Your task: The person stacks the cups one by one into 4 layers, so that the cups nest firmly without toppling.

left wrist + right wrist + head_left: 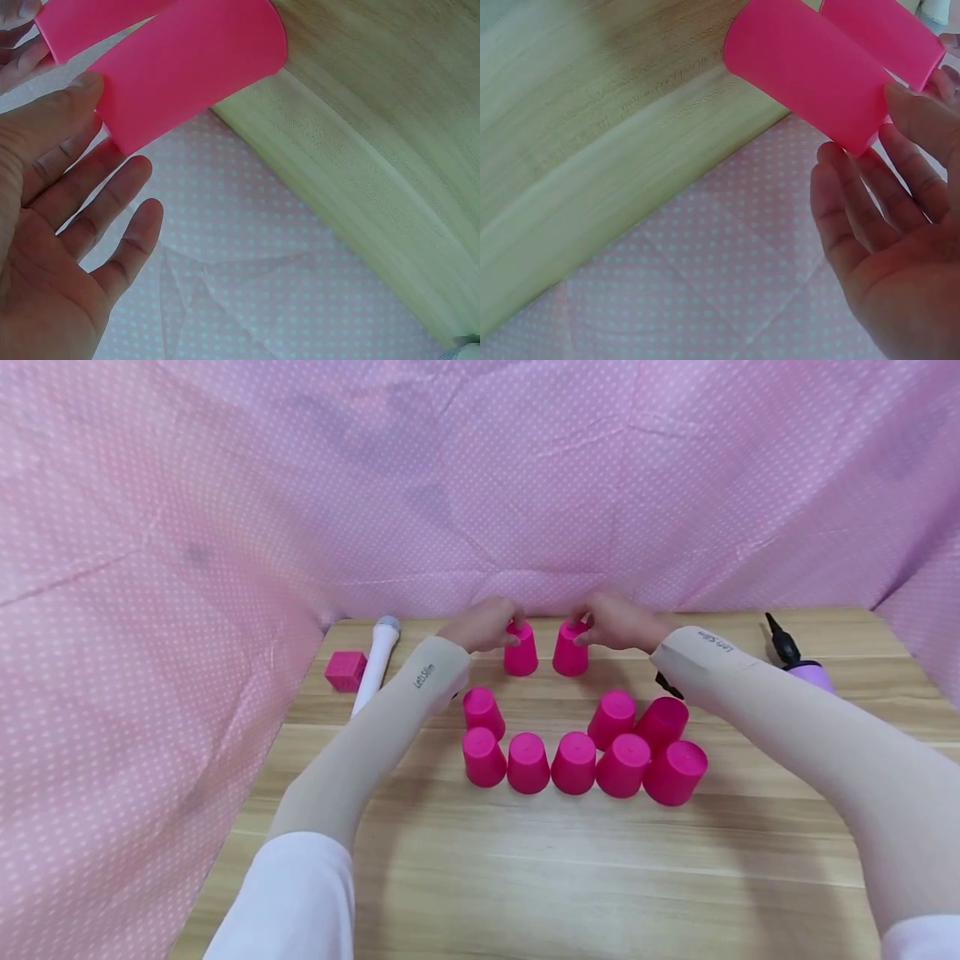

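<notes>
1. Far left: magenta cube (346,671) on the desk (525,877), rear left area.
2. Just right of it: white handheld microphone (377,660), gray head to the rear, lower end hidden by the left forearm.
3. Left near cups (483,760): two, pink, upside down, one close behind the other.
4. Left hand (486,623): thumb and forefinger pinch the left rear cup (521,657) at its narrow upturned end; outer fingers spread loose, off the cup.
5. Left rear cup: upside down, wide rim toward the desk, near the rear edge; can't tell if the rim is touching or slightly raised. Looks like thin plastic: light, fairly stiff, a bit slippery, unlikely to break. Best hold: narrow end or upper wall, light pinch; too much squeeze could flex the wall or skew it.
6. Middle near cups (528,765): two, upside down, side by side in the front row.
7. Right rear cup (571,656): beside the left rear one, small gap, same pose; rim contact unclear too. Should handle the same; same spot to grab.
8. Right hand (617,620): thumb and fingertips pinch the right rear cup by its narrow end; palm clear of it.
9. Right near cups (624,767): four bunched two by two, upside down.
10. Far right: apparent balloon pump (784,643), black nozzle, lavender body partly behind the right forearm.
</notes>
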Tool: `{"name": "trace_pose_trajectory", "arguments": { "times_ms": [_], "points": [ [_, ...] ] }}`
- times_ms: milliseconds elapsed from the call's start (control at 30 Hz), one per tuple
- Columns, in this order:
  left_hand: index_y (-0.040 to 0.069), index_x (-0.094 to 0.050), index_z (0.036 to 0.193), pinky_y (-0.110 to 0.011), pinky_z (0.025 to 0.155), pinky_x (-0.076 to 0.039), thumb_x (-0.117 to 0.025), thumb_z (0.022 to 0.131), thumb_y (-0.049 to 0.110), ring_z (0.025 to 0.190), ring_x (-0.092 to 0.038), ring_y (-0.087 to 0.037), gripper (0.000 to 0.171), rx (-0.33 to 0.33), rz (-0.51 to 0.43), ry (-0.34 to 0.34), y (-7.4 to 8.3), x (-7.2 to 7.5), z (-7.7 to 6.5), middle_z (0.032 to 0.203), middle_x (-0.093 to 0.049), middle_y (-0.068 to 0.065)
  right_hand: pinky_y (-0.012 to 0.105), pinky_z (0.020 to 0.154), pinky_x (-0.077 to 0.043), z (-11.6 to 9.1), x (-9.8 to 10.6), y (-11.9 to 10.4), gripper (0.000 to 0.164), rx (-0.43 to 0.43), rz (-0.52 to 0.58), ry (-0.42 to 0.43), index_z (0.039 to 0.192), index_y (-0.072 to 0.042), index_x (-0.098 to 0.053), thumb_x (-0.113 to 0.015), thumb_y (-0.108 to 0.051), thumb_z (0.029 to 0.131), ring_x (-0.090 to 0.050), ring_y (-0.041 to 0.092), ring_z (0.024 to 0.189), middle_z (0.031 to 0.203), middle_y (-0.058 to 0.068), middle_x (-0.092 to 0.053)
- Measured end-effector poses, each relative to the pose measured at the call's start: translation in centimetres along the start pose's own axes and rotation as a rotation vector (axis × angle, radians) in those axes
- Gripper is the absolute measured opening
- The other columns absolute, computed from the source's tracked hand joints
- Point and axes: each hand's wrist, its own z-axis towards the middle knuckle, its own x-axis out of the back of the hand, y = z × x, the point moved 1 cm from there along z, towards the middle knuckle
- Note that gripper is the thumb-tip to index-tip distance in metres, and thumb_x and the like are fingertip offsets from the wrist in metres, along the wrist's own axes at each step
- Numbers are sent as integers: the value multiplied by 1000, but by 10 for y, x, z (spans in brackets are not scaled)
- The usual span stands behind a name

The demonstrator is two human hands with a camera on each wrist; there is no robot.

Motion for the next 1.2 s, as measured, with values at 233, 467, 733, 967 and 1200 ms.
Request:
{"name": "trace_pose_trajectory", "arguments": {
  "times_ms": [233,467,733,967,1200],
  "points": [
    [8,-67,102,-25,77,-46,-73,84,15,87,-55,-16,21,-15,26,14,4,-1,3,93,-62,-2,42,79,-51,0,0,1,21,-15,17,-5,96,1,-70,-76,-1,76,-63,31,89,91,12,-68],
    [10,-65,106,-27,79,-45,-72,85,21,89,-53,-16,24,-45,63,33,1,-3,3,97,-60,-1,44,86,-47,-2,1,2,24,38,-18,-10,99,0,-70,-76,-3,76,-60,33,97,95,11,-67],
    [8,-62,103,-31,88,-42,-69,87,25,102,-52,-19,24,-197,33,195,4,11,-36,103,-55,0,47,86,-44,-44,17,0,29,192,13,109,102,-3,-63,-77,-5,77,-55,28,99,101,10,-63],
    [12,-64,99,-31,86,-43,-71,85,22,95,-52,-15,19,-292,65,129,6,7,-93,101,-58,2,45,83,-47,-103,8,-9,24,301,-141,73,96,-11,-69,-80,-11,75,-59,27,97,103,6,-64],
    [11,-66,97,-28,81,-46,-75,82,23,92,-52,-14,21,-276,58,5,5,-13,-122,101,-57,1,38,76,-52,-125,-15,-11,26,258,-112,9,98,-15,-71,-81,-12,74,-57,22,99,107,2,-61]
  ]
}}
